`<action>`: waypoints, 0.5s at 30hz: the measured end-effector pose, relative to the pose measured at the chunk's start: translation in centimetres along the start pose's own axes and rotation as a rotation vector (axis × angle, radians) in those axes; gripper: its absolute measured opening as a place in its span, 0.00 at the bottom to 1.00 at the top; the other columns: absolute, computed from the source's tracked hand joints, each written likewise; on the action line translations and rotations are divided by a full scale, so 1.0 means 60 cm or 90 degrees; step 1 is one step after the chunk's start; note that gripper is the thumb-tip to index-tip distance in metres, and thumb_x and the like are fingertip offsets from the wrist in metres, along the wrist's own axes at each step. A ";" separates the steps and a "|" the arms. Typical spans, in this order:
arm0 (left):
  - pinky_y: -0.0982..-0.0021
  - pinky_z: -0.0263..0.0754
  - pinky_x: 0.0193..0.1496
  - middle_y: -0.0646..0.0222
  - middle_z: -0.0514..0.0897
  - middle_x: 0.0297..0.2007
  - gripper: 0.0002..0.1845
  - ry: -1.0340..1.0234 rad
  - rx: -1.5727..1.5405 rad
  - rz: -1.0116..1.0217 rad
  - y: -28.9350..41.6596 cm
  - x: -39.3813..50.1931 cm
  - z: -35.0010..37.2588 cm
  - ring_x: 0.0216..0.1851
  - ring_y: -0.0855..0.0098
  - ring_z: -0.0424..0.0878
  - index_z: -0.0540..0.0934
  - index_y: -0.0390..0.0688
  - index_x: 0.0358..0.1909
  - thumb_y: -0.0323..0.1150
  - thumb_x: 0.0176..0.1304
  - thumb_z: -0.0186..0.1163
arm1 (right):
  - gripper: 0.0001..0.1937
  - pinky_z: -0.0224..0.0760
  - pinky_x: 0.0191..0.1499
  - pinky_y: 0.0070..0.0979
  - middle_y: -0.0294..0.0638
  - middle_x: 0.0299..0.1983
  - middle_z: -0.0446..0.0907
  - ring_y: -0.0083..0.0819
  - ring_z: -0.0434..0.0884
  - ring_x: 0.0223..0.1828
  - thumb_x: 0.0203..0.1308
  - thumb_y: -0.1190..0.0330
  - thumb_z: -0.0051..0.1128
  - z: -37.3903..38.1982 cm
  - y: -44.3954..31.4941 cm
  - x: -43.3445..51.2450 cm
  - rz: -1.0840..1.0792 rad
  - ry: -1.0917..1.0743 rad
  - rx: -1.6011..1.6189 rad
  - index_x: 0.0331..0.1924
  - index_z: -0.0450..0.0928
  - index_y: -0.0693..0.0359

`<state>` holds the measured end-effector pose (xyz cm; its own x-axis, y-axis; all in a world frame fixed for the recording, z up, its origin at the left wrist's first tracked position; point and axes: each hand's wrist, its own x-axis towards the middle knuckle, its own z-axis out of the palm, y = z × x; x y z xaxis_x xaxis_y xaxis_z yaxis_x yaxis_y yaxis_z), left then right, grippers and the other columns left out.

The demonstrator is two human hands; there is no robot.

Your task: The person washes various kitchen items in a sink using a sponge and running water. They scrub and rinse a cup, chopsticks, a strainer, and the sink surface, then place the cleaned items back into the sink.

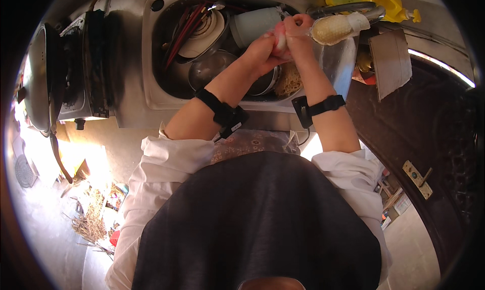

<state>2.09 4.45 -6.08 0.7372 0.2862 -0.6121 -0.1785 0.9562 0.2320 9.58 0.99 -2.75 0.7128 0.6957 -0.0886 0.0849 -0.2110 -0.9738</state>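
My left hand (265, 49) and my right hand (299, 30) are together over the right part of a steel sink (148, 81), both closed on a wet pink-and-white cloth (280, 42). Beside my right hand is the covered end of the faucet (331, 29). Below and left of the hands, the sink holds a pale grey container (252, 25), a metal bowl (212, 68), stacked white plates (202, 38) and several dark red chopsticks (185, 32). A tan, porous scrubber or sponge (290, 81) lies under my wrists.
A yellow pump bottle (363, 0) lies behind the faucet. On the left are a gas stove (77, 63) and a wok (36, 78) with a long handle. A piece of cardboard (390, 63) stands at the right, near a dark door (428, 127) with a metal handle.
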 end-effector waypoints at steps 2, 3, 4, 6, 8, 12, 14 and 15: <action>0.60 0.71 0.53 0.63 0.77 0.44 0.17 0.044 -0.024 0.012 0.007 0.001 0.001 0.47 0.65 0.76 0.72 0.41 0.46 0.40 0.68 0.38 | 0.08 0.70 0.38 0.32 0.42 0.30 0.76 0.32 0.75 0.31 0.56 0.69 0.48 0.000 -0.006 -0.004 0.119 -0.062 0.071 0.29 0.73 0.65; 0.61 0.69 0.55 0.62 0.78 0.44 0.19 0.061 -0.057 -0.013 0.014 0.002 0.000 0.48 0.64 0.75 0.72 0.41 0.47 0.41 0.69 0.36 | 0.08 0.69 0.40 0.33 0.44 0.30 0.76 0.34 0.76 0.33 0.56 0.69 0.47 -0.001 -0.010 -0.005 0.141 -0.068 0.106 0.29 0.73 0.66; 0.65 0.69 0.54 0.63 0.79 0.41 0.19 0.029 -0.096 0.012 0.021 0.003 0.000 0.47 0.65 0.76 0.73 0.40 0.45 0.42 0.68 0.37 | 0.11 0.65 0.50 0.35 0.52 0.37 0.76 0.43 0.74 0.43 0.58 0.68 0.43 0.006 -0.011 -0.018 0.027 -0.090 -0.085 0.32 0.74 0.69; 0.67 0.72 0.44 0.67 0.79 0.35 0.15 -0.161 -0.093 0.032 0.027 0.003 0.002 0.39 0.68 0.77 0.75 0.43 0.39 0.44 0.64 0.47 | 0.14 0.62 0.54 0.31 0.52 0.46 0.73 0.42 0.70 0.52 0.60 0.65 0.41 0.015 -0.008 -0.032 -0.169 -0.044 -0.156 0.39 0.74 0.67; 0.70 0.72 0.45 0.66 0.79 0.38 0.14 -0.143 -0.013 0.120 0.022 0.000 0.008 0.40 0.70 0.77 0.75 0.42 0.41 0.41 0.62 0.50 | 0.12 0.62 0.54 0.31 0.51 0.48 0.72 0.42 0.69 0.52 0.59 0.67 0.44 0.017 0.006 -0.030 -0.104 -0.022 -0.160 0.40 0.74 0.64; 0.62 0.69 0.49 0.56 0.77 0.44 0.15 0.051 0.570 0.655 -0.004 -0.010 0.024 0.45 0.59 0.76 0.75 0.38 0.41 0.37 0.58 0.53 | 0.15 0.66 0.49 0.26 0.39 0.39 0.74 0.32 0.72 0.44 0.64 0.55 0.42 -0.006 0.055 0.017 -0.084 -0.180 -0.060 0.42 0.70 0.58; 0.55 0.68 0.49 0.52 0.77 0.41 0.15 0.033 0.931 0.946 -0.006 -0.010 0.025 0.43 0.49 0.74 0.76 0.36 0.38 0.36 0.53 0.57 | 0.12 0.67 0.48 0.31 0.41 0.40 0.74 0.37 0.73 0.43 0.59 0.59 0.45 -0.018 0.073 0.029 -0.030 -0.202 0.040 0.40 0.73 0.56; 0.54 0.68 0.48 0.52 0.77 0.40 0.14 0.037 0.910 0.933 -0.003 -0.008 0.023 0.42 0.49 0.74 0.76 0.37 0.37 0.36 0.52 0.57 | 0.10 0.68 0.47 0.34 0.42 0.40 0.74 0.39 0.73 0.43 0.57 0.62 0.46 -0.020 0.077 0.031 -0.002 -0.211 0.089 0.39 0.74 0.55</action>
<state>2.67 4.05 -4.76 0.5257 0.6641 0.5316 0.0585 -0.6517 0.7562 12.11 0.47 -7.16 0.4464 0.8860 -0.1257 -0.0258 -0.1277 -0.9915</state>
